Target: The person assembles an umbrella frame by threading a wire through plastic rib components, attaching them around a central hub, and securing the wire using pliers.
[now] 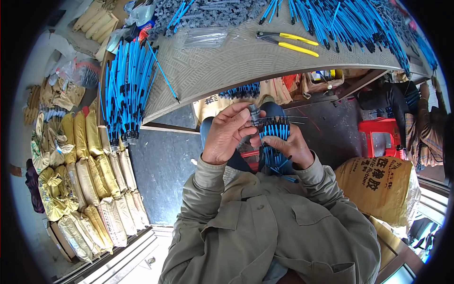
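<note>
In front of my lap, my right hand [299, 147] is closed around a bundle of thin blue rods [275, 131] with black ends, its thumb lying across them. My left hand [224, 135] pinches a small grey plastic fitting [254, 112] between thumb and fingers, right beside the top of the bundle. Thin straight wires [294, 117] run out to the right from the rod tops. Whether the fitting touches the rods or the wires is too small to make out. The bundle's lower end hangs over my legs.
The table [203, 80] ahead bears blue rods [338, 23], grey plastic parts [208, 14], clear thin sticks [205, 37] and yellow-handled cutters [288, 42]. Rods [125, 85] stand bundled at left, near stacked sacks [90, 175]. A red stool [378, 132] and another person [425, 128] are at right.
</note>
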The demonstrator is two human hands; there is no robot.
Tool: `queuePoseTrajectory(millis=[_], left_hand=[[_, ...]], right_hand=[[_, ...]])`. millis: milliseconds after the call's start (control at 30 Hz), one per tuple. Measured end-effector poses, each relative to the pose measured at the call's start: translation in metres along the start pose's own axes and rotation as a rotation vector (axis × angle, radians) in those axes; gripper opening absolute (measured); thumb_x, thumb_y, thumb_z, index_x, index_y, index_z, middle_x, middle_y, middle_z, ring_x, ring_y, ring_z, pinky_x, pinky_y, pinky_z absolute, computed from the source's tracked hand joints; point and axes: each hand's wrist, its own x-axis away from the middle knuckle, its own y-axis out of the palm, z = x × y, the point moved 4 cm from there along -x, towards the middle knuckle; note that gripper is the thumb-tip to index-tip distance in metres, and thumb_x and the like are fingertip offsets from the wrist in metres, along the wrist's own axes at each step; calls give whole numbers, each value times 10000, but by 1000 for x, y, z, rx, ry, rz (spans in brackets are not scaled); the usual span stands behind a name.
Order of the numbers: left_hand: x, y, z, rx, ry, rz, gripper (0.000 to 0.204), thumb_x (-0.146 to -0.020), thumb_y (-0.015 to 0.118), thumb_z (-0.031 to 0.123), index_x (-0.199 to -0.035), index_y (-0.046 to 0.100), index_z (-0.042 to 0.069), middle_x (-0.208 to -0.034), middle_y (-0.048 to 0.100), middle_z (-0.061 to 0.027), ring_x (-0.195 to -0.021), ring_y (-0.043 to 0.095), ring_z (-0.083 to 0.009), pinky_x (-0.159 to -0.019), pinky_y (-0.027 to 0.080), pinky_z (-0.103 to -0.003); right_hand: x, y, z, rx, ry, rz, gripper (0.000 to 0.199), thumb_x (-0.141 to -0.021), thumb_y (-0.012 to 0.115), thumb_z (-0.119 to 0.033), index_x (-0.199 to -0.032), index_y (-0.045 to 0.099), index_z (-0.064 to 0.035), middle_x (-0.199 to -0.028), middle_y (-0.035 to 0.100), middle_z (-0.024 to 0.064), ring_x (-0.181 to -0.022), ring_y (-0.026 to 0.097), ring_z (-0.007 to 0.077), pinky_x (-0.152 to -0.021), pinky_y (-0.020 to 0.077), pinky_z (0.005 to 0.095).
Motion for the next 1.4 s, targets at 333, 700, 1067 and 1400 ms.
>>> queuePoseTrajectory(millis=[333,700,1067,1400], left_hand=[[3,-3,-8,57,71,-16,279,-890,564,79,-1161,552,14,-1020,630,-116,-829,646,-150,-697,556,-226],[-8,-10,-2,-103,32,-24,249,-919,530,156,-1127,570,26,-1129,592,-126,-959,617,-185,-746,550,-296],[14,-3,-10,-331,333,7,384,-819,630,4,-1188,523,-5,-1116,579,-76,-882,576,-121,-727,498,-255],[7,19,0,-424,423,89,451,-756,651,-91,-1183,518,-30,-962,605,-58,-794,571,-89,-681,481,-217]], right_hand=[[5,5,-5,80,22,22,307,-873,592,-116,-1122,538,55,-949,666,142,-871,645,181,-772,525,297],[-3,4,-12,-53,56,36,284,-867,596,-107,-1094,552,58,-945,667,139,-876,644,194,-781,523,302],[8,3,-6,65,-72,45,381,-850,640,-161,-1171,512,-3,-990,630,61,-915,549,94,-809,449,266],[-3,-12,-6,238,-45,25,406,-857,641,-195,-1176,499,11,-957,618,57,-858,530,85,-762,443,266]])
